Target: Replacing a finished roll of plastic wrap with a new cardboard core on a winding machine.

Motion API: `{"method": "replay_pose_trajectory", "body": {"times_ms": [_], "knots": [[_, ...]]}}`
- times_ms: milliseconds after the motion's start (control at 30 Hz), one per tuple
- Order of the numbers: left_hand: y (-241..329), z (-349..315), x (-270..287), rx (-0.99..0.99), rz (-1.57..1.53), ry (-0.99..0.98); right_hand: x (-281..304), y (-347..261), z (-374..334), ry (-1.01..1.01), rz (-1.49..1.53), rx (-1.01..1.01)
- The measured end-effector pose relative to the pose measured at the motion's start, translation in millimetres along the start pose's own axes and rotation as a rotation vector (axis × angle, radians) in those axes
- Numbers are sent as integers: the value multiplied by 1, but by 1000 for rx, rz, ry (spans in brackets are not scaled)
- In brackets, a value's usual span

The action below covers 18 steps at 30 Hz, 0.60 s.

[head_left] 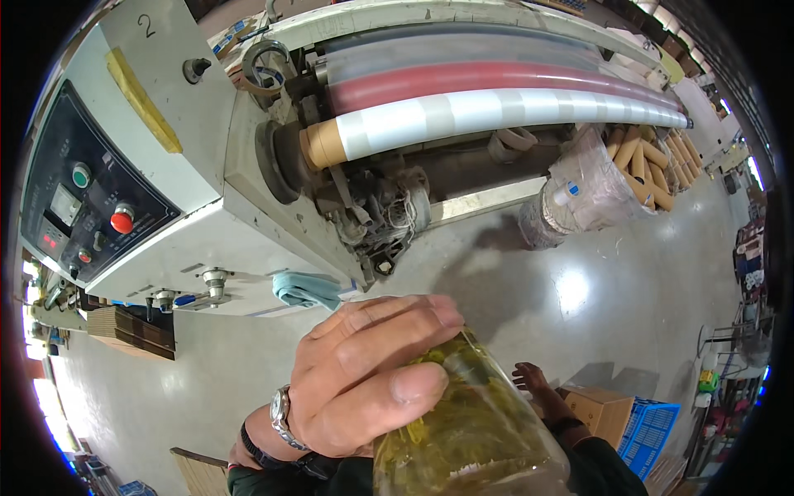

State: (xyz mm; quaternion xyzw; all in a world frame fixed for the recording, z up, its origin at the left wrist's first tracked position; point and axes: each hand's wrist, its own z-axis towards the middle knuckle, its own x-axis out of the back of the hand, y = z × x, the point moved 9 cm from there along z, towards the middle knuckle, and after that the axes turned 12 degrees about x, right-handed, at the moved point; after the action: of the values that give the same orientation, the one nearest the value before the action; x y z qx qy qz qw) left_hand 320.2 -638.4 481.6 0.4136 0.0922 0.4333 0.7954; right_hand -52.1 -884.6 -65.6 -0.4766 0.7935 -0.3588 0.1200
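Observation:
Close in front of me, my left hand (364,372) is wrapped round the far end of a clear tea bottle (480,430). The bottle holds yellow-green liquid with loose leaves in it and is tilted toward me; its near end runs out of view at the bottom edge. On the left wrist are a metal watch (282,417) and a dark band. Farther down, beyond the bottle's right side, my right hand (532,378) hangs with its fingers apart and holds nothing.
A roll machine carries a white-and-grey striped roll (496,113) and a red roll (480,81). Its control panel (91,182) stands at left, with a teal cloth (306,289) below. Cardboard tubes (641,165), a carton (597,409) and a blue crate (649,434) are at right.

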Motion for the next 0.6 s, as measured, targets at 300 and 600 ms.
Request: {"method": "replay_pose_trajectory", "body": {"times_ms": [300, 600], "knots": [[-15, -4, -4, 181, 23, -108, 2, -2, -7, -21, -12, 25], [-23, 0, -4, 154, -53, -72, -1, 21, 7, 4, -4, -31]]}}
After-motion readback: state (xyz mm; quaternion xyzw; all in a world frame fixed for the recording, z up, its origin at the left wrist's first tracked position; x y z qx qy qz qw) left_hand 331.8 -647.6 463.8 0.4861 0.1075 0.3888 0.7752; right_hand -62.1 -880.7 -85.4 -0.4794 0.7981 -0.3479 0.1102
